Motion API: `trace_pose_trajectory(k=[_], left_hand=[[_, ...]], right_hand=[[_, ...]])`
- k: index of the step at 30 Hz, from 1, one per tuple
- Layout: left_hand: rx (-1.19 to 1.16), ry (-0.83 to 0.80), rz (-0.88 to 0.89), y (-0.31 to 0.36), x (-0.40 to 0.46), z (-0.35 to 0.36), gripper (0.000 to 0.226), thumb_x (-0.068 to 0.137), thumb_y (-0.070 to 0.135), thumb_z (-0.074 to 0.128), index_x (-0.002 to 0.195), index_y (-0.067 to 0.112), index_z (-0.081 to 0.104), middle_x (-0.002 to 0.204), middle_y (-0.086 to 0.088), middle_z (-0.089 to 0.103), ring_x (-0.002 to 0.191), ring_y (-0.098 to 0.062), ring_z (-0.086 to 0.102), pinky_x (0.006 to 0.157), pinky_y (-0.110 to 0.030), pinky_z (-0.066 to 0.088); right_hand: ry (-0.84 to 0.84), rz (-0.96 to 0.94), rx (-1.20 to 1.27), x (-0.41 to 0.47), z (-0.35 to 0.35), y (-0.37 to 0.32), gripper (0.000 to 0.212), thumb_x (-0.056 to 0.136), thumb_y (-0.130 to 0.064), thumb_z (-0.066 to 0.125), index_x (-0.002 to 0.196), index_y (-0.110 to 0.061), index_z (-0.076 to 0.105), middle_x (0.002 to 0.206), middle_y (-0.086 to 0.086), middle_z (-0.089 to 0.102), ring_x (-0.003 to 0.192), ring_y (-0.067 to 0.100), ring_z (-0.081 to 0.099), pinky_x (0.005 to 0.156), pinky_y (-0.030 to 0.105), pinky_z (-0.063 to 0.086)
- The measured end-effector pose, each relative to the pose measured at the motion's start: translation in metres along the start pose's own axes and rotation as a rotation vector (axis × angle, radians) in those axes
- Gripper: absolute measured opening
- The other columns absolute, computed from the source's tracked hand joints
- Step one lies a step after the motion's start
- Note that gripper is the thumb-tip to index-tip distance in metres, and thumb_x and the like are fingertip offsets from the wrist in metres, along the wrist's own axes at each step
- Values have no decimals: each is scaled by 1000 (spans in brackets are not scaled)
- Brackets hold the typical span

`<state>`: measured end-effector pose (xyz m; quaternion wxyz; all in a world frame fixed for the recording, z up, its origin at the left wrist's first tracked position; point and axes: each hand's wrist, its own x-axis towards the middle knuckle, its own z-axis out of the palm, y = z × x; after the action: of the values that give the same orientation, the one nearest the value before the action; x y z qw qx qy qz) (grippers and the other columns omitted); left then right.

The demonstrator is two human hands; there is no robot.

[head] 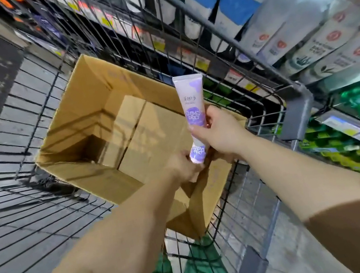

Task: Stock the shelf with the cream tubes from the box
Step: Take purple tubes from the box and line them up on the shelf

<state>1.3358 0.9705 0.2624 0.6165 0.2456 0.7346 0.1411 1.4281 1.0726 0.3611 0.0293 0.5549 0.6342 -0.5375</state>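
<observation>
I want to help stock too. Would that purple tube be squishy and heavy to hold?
Probably light: the right hand holds the purple cream tube upright by its lower part alone. It looks like soft plastic, so likely a bit squishy. Its round body might roll if laid down.

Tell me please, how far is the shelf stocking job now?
Early or midway. The cardboard box stands open in the wire cart. The right hand holds one purple cream tube above it; the left hand grips a second tube. Neither has reached the shelf.
</observation>
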Motion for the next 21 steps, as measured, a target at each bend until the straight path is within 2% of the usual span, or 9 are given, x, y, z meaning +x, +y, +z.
trace_pose_trajectory(k=[1,3,4,7,9,12,16,19,21], left_hand=[[-25,16,-2,0,-7,-11,30,78,18,77,103,15,60,84,-4,65,64,-14,58,55,-21,54],[-83,60,3,0,-22,-36,41,78,15,79,112,8,57,90,-7,64,71,-18,60,64,-28,56],[-114,79,22,3,-31,-49,40,79,12,78,112,5,57,92,-9,63,71,-17,59,62,-27,54],[-146,130,91,18,-63,-89,27,80,5,76,98,11,56,91,-8,61,71,-15,58,55,-19,49],[-187,143,131,34,-84,-112,30,79,9,78,99,13,56,93,-8,62,75,-17,59,55,-21,50],[-204,144,240,72,-124,-134,51,67,23,84,106,9,55,93,-10,63,73,-16,60,55,-26,50],[-235,79,423,139,-184,-132,42,69,17,83,97,12,52,87,-7,59,71,-15,56,60,-31,51],[-229,-20,559,190,-227,-109,40,81,5,74,112,6,48,96,-13,60,76,-17,59,56,-26,53],[-180,-81,657,228,-260,-85,44,81,7,75,115,9,48,97,-14,64,79,-20,62,62,-32,54]], right_hand=[[2,-5,13,-2,-1,-5,27,87,-32,67,106,-15,58,100,0,67,92,17,64,82,36,52],[4,-14,32,-10,-2,-18,29,88,-33,67,109,-16,57,105,1,66,95,17,64,83,35,53],[12,-15,37,-14,-3,-25,30,87,-35,67,109,-18,56,106,0,66,96,17,64,85,37,53],[29,-8,64,-33,-5,-51,26,87,-38,67,103,-23,53,104,-1,65,96,18,64,89,43,53],[50,-2,101,-50,-10,-69,25,87,-38,67,101,-23,53,103,0,66,95,20,64,89,45,53],[87,-3,198,-83,-27,-98,28,87,-36,68,106,-21,54,104,2,66,92,22,66,85,44,56],[175,-23,308,-139,-75,-124,30,88,-32,67,107,-12,54,101,5,66,86,24,65,71,37,54],[230,-67,374,-188,-123,-127,46,80,-45,71,112,-15,57,108,8,69,86,24,67,73,41,57],[291,-106,410,-226,-159,-123,42,79,-47,70,108,-20,58,104,4,69,87,20,67,73,43,60]])
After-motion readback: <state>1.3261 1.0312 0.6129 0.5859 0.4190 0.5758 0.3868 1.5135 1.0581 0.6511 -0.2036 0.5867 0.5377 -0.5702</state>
